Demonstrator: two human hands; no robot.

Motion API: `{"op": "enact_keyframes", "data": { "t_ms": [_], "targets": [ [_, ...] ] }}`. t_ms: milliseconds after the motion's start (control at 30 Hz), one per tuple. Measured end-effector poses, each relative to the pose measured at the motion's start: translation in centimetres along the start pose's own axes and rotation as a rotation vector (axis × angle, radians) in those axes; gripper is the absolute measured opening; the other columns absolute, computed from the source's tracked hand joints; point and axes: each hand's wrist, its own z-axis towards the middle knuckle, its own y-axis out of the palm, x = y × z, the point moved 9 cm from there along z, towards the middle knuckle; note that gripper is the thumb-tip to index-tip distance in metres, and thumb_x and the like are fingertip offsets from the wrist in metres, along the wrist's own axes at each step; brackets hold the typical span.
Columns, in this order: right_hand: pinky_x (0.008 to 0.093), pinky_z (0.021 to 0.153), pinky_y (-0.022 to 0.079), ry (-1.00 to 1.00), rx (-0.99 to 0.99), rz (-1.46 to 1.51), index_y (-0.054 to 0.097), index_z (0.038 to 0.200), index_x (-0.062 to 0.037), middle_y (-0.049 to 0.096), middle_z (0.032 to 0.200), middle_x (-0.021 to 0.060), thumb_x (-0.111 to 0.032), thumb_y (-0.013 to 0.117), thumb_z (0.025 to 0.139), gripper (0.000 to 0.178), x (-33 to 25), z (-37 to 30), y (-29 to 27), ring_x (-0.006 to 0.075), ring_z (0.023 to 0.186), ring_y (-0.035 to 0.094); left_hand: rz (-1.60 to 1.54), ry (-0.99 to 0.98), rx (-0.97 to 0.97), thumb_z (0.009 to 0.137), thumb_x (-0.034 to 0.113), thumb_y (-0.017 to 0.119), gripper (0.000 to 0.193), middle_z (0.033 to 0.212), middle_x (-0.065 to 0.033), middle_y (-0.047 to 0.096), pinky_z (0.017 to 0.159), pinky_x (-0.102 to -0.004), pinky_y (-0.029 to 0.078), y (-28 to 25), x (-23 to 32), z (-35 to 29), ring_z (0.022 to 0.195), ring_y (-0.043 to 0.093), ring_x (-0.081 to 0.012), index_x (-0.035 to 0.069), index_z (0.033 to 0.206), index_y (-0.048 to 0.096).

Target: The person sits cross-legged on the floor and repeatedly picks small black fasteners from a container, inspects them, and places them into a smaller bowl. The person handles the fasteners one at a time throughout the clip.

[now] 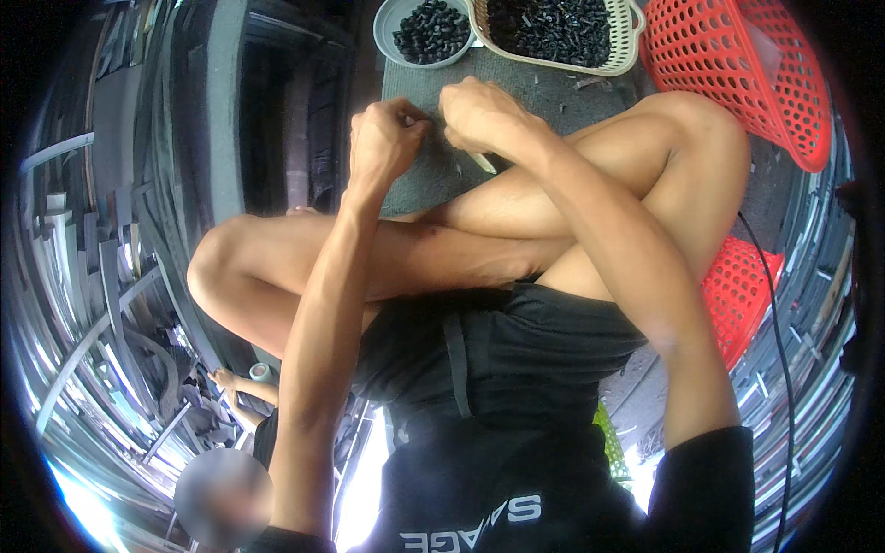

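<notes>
Both my hands are raised close together over the grey mat [544,92], a short gap between them. My left hand [387,136] is closed, its thumb and fingers pinched; whatever is in the pinch is too small to make out. My right hand [484,112] is curled closed with its back turned up, hiding what it grips. A pale, pointed strip [483,164] shows just below its wrist side; whether the hand holds it cannot be told. Ahead of my hands stand a round grey bowl [382,39] of small black parts and a cream basket [632,57] with many black pieces.
A red perforated basket [737,55] leans at the far right, and another red basket [742,300] is beside my hip. A black cable [779,359] runs down the right. Long strips [120,286] are stacked on the left, where another person's arm [249,394] shows.
</notes>
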Motion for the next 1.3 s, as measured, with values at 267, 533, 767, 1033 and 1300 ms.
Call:
{"op": "enact_keyframes", "data": {
  "t_ms": [267,533,767,1033,1300],
  "targets": [
    [0.0498,0.083,0.061,-0.003,0.007,0.034,0.078,0.099,0.0034,0.074,0.1,0.03,-0.007,0.068,0.086,0.02,-0.1,0.5,0.4,0.0437,0.095,0.075,0.007,-0.023,-0.007,0.085,0.024,0.079,0.027,0.099,-0.0214,0.079,0.085,-0.0417,0.06,-0.1,-0.1,0.2,0.093,0.078,-0.0344,0.005,0.104,0.082],
    [0.0504,0.087,0.06,-0.017,0.024,0.046,0.078,0.099,0.0023,0.074,0.1,0.0302,-0.008,0.066,0.087,0.02,-0.3,0.7,0.5,0.0443,0.097,0.074,-0.031,0.014,0.037,0.084,0.013,0.074,0.02,0.085,-0.0213,0.076,0.076,-0.0415,0.058,-0.5,0.3,0.2,0.08,0.077,-0.0327,0.003,0.1,0.081],
    [0.0524,0.088,0.059,-0.043,0.032,0.063,0.078,0.099,0.0019,0.073,0.098,0.0305,-0.008,0.065,0.086,0.021,-0.5,0.6,0.3,0.0464,0.097,0.073,-0.022,-0.034,-0.011,0.085,0.024,0.079,0.027,0.096,-0.0213,0.078,0.083,-0.0417,0.059,0.0,-0.2,0.4,0.089,0.078,-0.034,0.005,0.103,0.082],
    [0.0505,0.085,0.062,-0.115,0.062,-0.018,0.078,0.094,0.0055,0.073,0.097,0.0333,-0.006,0.063,0.085,0.021,-2.1,0.8,1.6,0.0452,0.095,0.075,-0.047,0.043,0.068,0.083,0.014,0.071,0.022,0.087,-0.0269,0.075,0.08,-0.0452,0.06,-0.3,-0.3,0.4,0.085,0.076,-0.0419,0.003,0.099,0.081],
    [0.0521,0.086,0.06,-0.057,-0.044,-0.047,0.077,0.1,0.0058,0.072,0.101,0.034,-0.005,0.057,0.088,0.025,-0.9,0.9,0.6,0.0459,0.1,0.073,-0.049,0.033,0.015,0.086,0.025,0.079,0.027,0.093,-0.0212,0.078,0.082,-0.042,0.059,-0.2,-0.2,0.5,0.087,0.077,-0.0345,0.004,0.102,0.081]
  ]
}}
